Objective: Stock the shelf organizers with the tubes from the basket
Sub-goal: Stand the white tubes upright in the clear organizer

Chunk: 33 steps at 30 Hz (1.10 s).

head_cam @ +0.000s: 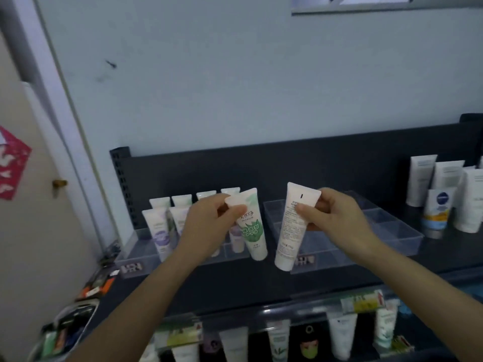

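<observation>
Over a dark shelf (222, 286), the left hand (209, 226) pinches a green-printed tube (252, 231) by its crimped end in front of a clear organizer (141, 246) holding upright tubes. The right hand (337, 218) grips a white tube (292, 228), cap down, before a second clear organizer (392, 231).

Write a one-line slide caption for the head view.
Left hand grips a green-printed tube, right hand a white tube, in front of the clear organizers.
</observation>
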Motion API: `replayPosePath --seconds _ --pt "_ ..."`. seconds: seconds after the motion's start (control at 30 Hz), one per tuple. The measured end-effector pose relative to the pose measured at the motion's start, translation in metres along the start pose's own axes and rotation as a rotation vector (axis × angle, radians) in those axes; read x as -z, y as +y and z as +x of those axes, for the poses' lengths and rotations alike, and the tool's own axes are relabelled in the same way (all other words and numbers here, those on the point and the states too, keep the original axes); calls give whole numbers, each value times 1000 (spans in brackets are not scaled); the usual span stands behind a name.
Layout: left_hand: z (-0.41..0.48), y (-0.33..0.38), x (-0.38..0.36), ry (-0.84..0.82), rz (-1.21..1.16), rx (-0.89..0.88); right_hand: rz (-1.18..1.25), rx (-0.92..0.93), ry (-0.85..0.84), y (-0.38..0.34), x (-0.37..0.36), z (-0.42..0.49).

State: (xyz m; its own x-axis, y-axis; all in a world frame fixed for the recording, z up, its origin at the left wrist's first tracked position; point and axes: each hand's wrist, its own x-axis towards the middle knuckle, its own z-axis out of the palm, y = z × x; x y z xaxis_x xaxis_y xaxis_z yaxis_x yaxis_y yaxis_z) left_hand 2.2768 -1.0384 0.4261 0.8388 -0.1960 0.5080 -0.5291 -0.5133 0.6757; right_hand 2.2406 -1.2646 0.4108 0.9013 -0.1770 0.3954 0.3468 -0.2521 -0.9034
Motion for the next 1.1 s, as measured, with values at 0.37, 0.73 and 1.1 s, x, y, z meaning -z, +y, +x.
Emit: replayPosePath --seconds 0.37,0.73,1.1 --pt "25 -74 138 268 61 118 -53 22 -140 -24 -117 26" --pt "75 -191 168 172 265 292 -260 33 -178 -36 -184 44" --pt "90 -270 148 14 168 359 -116 -28 -218 -34 -213 51"
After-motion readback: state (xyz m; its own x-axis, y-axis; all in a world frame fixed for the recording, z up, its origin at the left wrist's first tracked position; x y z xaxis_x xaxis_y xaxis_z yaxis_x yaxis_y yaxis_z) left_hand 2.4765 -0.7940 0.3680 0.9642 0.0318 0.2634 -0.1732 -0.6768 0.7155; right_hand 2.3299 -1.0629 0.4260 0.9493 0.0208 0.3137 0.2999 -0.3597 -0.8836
